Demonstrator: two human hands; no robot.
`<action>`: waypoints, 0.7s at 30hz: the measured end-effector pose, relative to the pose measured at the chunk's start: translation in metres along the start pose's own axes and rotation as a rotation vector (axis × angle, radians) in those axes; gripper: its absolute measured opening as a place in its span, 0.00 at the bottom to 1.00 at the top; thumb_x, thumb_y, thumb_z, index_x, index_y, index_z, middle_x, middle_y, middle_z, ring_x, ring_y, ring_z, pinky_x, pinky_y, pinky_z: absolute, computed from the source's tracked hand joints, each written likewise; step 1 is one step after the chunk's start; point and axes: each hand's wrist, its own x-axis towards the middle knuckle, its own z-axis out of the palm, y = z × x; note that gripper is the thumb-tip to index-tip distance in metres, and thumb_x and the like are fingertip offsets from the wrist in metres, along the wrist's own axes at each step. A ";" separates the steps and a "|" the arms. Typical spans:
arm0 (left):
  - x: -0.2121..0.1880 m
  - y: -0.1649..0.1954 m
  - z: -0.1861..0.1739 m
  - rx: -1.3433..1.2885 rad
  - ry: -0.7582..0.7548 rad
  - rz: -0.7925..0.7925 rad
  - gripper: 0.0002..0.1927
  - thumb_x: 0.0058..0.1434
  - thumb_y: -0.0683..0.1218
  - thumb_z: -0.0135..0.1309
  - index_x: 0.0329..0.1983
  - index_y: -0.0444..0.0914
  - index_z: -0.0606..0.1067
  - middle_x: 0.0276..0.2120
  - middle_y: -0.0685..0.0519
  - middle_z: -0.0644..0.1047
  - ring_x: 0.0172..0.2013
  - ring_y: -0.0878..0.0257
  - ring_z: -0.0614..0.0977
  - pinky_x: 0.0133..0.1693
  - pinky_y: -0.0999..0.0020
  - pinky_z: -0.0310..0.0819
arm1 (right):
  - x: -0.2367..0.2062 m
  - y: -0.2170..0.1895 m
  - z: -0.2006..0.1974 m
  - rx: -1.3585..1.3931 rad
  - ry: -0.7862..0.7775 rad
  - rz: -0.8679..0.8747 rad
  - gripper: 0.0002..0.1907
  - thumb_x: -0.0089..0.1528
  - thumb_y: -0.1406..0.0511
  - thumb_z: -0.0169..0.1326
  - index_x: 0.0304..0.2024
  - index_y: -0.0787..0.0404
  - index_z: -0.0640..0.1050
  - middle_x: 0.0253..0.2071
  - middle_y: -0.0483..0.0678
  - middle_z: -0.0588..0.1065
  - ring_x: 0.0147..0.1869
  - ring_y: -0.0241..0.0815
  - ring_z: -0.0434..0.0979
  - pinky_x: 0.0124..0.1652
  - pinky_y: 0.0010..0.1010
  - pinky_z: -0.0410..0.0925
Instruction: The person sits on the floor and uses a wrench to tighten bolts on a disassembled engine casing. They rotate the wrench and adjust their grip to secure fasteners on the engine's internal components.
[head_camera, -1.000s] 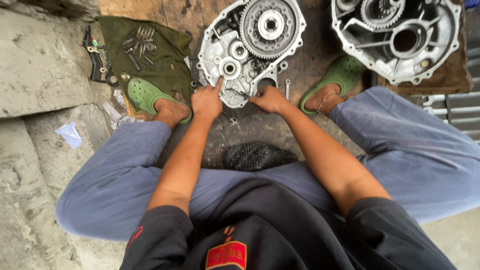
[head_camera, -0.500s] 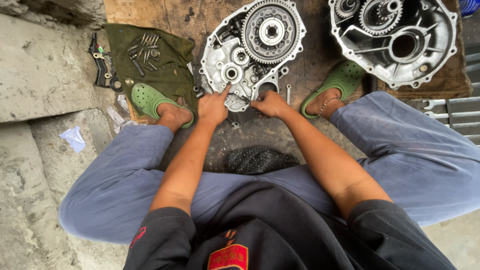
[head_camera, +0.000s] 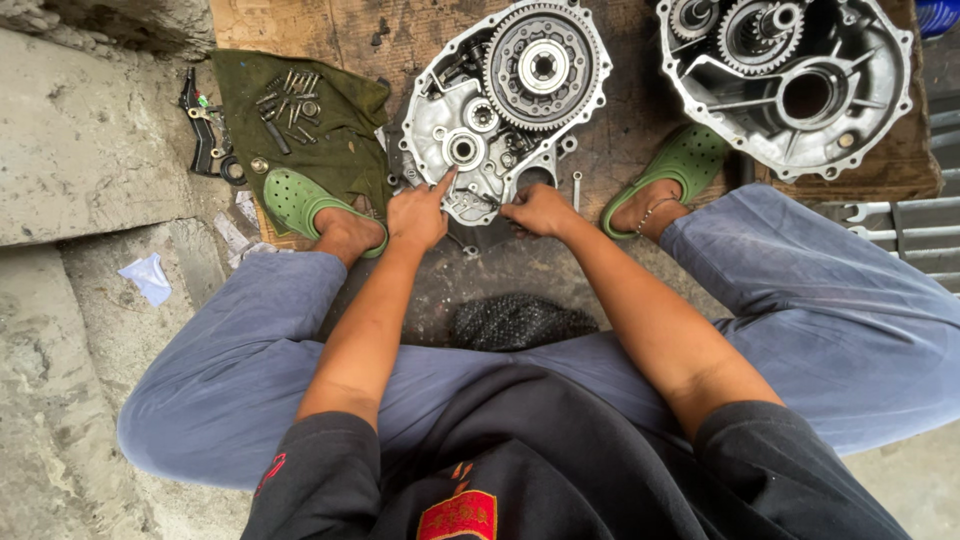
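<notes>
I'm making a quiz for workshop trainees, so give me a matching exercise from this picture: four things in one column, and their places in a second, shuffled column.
Things:
1. green cloth
2. large toothed gear
3. left hand
4. second casing half

Places:
A. top right, on the wooden board
B. forefinger on the lower edge of the near casing
C. left of the near casing, strewn with bolts
D. seated in the top of the near casing

Pairs: 1-C, 2-D, 3-B, 4-A

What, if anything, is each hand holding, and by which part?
Nothing is clearly held. The left hand points a finger onto the engine case half; the right hand rests fingertips on its lower edge.
</notes>
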 end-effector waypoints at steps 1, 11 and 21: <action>0.000 0.000 -0.001 0.004 -0.026 -0.031 0.42 0.60 0.51 0.59 0.77 0.61 0.58 0.43 0.45 0.79 0.41 0.47 0.82 0.45 0.54 0.76 | 0.001 0.001 0.000 0.012 -0.001 0.003 0.19 0.60 0.54 0.60 0.36 0.66 0.81 0.26 0.50 0.81 0.27 0.38 0.82 0.28 0.30 0.73; -0.003 -0.008 0.012 -0.370 0.247 -0.186 0.38 0.54 0.57 0.64 0.66 0.45 0.66 0.48 0.43 0.80 0.46 0.43 0.81 0.46 0.49 0.74 | 0.004 0.014 0.018 0.202 -0.013 0.007 0.16 0.59 0.59 0.62 0.36 0.67 0.81 0.26 0.51 0.80 0.26 0.38 0.81 0.27 0.29 0.74; 0.005 -0.019 0.040 -0.490 0.415 -0.422 0.29 0.52 0.64 0.67 0.40 0.38 0.73 0.38 0.45 0.82 0.40 0.42 0.82 0.40 0.47 0.72 | -0.014 0.007 0.057 0.021 0.282 -0.176 0.18 0.57 0.56 0.65 0.33 0.65 0.80 0.27 0.50 0.79 0.30 0.41 0.81 0.35 0.32 0.72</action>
